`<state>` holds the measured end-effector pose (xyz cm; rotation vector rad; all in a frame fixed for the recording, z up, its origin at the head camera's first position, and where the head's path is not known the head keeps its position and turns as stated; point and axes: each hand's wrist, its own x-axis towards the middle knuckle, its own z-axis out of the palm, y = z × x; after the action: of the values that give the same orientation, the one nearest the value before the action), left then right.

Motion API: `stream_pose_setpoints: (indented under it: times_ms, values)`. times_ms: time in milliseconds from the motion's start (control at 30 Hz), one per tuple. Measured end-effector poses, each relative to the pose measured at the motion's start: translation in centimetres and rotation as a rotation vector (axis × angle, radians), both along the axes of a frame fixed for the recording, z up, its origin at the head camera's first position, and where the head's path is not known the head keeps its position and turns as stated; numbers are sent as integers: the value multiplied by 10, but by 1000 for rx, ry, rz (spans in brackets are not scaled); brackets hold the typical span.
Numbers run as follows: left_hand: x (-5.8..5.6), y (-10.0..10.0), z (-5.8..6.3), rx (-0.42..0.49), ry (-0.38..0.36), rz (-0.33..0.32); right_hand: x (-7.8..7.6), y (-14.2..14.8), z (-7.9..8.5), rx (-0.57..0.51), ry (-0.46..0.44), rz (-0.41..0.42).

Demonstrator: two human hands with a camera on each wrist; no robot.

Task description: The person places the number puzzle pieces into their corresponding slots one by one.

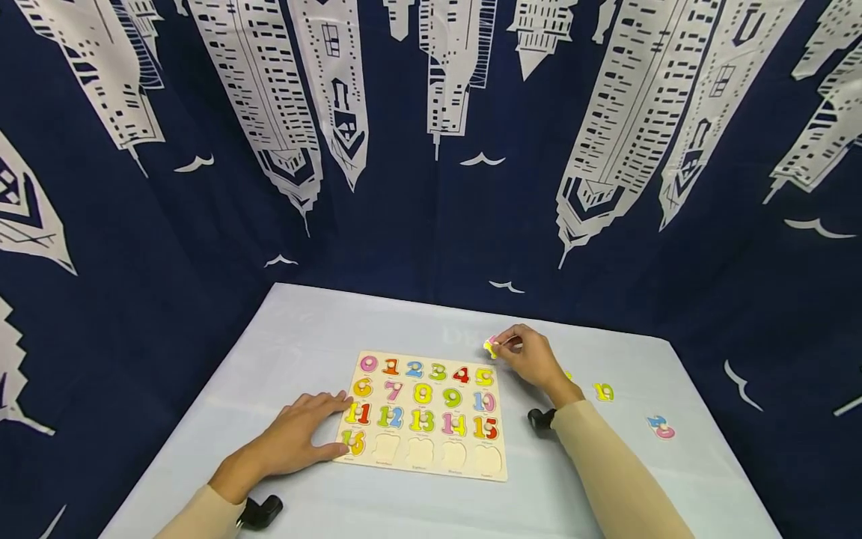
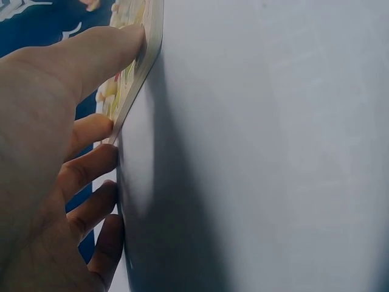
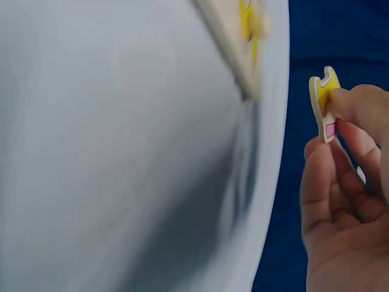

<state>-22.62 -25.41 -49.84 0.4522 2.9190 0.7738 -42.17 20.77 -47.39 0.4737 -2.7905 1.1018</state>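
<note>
A wooden number puzzle board (image 1: 397,469) lies on the table with colored number pieces in most of its recesses; several recesses in its bottom row hold no piece. My left hand (image 1: 296,436) rests at the board's left edge, fingers extended, its thumb (image 2: 112,52) lying over the corner. Beyond the board's far right corner, my right hand (image 1: 530,358) pinches a yellow and pink number piece (image 3: 324,100) between thumb and fingers, raised off the table. Its digits cannot be read, as fingertips cover part of it.
To the right lie a yellow-green number piece (image 1: 604,391) and a blue and pink one (image 1: 661,427). Another yellow piece (image 1: 569,376) is mostly hidden behind the right wrist. A dark blue cloth with white buildings (image 1: 431,224) hangs behind the white table (image 1: 303,322).
</note>
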Motion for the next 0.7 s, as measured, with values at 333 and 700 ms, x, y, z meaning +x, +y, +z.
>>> stream_pose_setpoints:
  times_ms: [333,700]
  values:
    - [-1,0,-1,-38,45,-12,51,-23,14,-173,30,119]
    - [-3,4,-1,-42,33,-12,113,-59,13,-171,-26,294]
